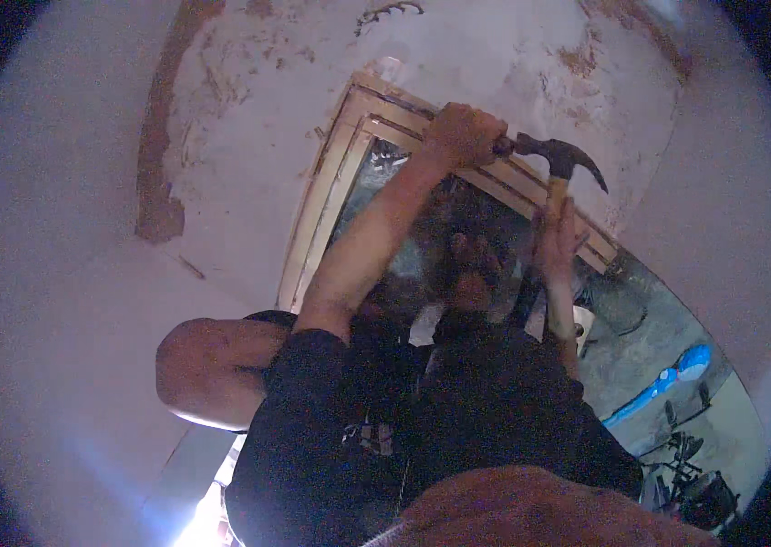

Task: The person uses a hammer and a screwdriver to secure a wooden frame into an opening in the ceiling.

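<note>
My left hand [465, 135] is raised in a closed fist at the top rail of a pale wooden frame [335, 178]. The dark round end of a tool [501, 146] sticks out of its right side; the rest is hidden, so its kind cannot be told. Right beside that end is the dark head of a claw hammer [560, 157], its curved claw pointing right. My right hand [557, 239] grips the hammer's yellowish handle from below, slightly blurred. Inside the frame it is dark, with a dim skin-toned shape that I cannot make out.
Patchy white wall [258, 128] with bare brown areas surrounds the frame. At the lower right, a bright blue long object [659, 392] lies on the greyish floor, with dark jumbled items [700, 492] beyond it. A large rounded skin-toned shape [212, 372] is at the left.
</note>
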Available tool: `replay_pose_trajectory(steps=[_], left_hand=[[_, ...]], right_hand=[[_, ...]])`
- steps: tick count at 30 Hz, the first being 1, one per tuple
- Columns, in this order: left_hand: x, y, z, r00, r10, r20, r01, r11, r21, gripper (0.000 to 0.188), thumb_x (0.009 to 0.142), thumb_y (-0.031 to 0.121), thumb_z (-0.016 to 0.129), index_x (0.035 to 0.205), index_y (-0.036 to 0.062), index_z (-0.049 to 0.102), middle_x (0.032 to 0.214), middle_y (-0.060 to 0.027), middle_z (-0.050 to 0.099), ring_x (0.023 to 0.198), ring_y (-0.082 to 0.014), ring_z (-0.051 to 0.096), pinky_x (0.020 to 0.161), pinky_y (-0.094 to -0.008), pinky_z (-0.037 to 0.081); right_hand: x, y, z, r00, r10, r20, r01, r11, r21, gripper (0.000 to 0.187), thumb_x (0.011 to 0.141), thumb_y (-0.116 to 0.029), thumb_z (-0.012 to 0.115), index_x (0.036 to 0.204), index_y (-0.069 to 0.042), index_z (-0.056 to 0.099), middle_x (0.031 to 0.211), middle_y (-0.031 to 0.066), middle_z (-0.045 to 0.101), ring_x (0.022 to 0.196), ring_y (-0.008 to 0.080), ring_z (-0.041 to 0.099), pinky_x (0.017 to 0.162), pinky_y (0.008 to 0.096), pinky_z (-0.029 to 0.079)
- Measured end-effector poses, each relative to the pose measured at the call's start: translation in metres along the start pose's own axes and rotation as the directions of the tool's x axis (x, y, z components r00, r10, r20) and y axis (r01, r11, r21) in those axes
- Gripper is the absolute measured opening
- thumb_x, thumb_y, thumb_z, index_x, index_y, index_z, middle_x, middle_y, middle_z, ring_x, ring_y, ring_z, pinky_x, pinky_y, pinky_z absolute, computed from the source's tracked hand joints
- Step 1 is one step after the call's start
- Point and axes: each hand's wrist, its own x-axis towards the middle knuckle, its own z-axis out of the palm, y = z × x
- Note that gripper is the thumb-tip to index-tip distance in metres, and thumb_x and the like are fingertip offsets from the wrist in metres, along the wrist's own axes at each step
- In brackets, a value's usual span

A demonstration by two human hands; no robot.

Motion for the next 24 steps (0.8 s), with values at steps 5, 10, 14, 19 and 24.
replay_pose_trajectory(steps=[5,10,14,19,24], left_hand=[[0.001,-0.007,0.006,0.996,0.022,0.088,-0.026,0.998,0.05,0.024,0.074,0.031,0.059,0.088,0.0115,0.063,0.083,-0.0109,0.067,0.08,-0.0313,0.066,0.071,-0.0463,0.052],[-0.001,-0.009,0.014,0.995,0.016,0.099,-0.023,0.998,0.066,0.02,0.08,0.029,0.054,0.09,0.0155,0.064,0.085,-0.0116,0.066,0.079,-0.0317,0.065,0.068,-0.047,0.051],[0.004,-0.003,0.007,0.993,-0.046,0.109,0.036,0.995,0.092,0.02,0.078,0.027,0.056,0.09,0.0138,0.064,0.086,-0.0109,0.067,0.082,-0.0306,0.066,0.07,-0.045,0.052],[-0.001,-0.013,0.012,0.991,0.0,0.134,-0.015,0.993,0.116,0.018,0.078,0.027,0.053,0.086,0.013,0.061,0.085,-0.0114,0.066,0.079,-0.0329,0.065,0.07,-0.0488,0.05],[0.004,-0.008,0.007,0.986,-0.025,0.164,0.005,0.993,0.12,0.019,0.078,0.026,0.053,0.087,0.0117,0.061,0.085,-0.0119,0.065,0.081,-0.0331,0.064,0.071,-0.0496,0.05]], right_hand=[[0.002,0.035,-0.012,0.984,-0.108,0.142,0.085,0.984,0.159,0.04,0.095,-0.037,0.045,0.116,-0.004,0.044,0.085,0.0084,0.049,0.069,0.0164,0.047,0.058,0.0318,0.042],[0.003,0.066,0.006,0.999,0.04,0.029,-0.04,0.999,0.009,0.048,0.094,-0.038,0.044,0.127,-0.002,0.041,0.094,0.0153,0.053,0.082,0.0272,0.052,0.076,0.0398,0.042],[0.002,0.104,0.006,0.961,-0.19,-0.203,0.04,0.817,-0.575,0.054,0.093,-0.041,0.042,0.13,-0.001,0.042,0.105,0.0189,0.054,0.09,0.0309,0.053,0.088,0.0407,0.037],[0.01,0.114,0.016,0.997,-0.064,0.039,0.073,0.946,-0.314,0.052,0.095,-0.04,0.041,0.125,0.002,0.043,0.123,0.0245,0.049,0.116,0.0389,0.046,0.096,0.0438,0.037],[-0.007,0.096,-0.007,0.999,0.043,0.027,-0.035,0.969,-0.246,0.053,0.092,-0.041,0.046,0.132,-0.006,0.04,0.109,0.0201,0.052,0.096,0.0301,0.053,0.088,0.0397,0.039]])
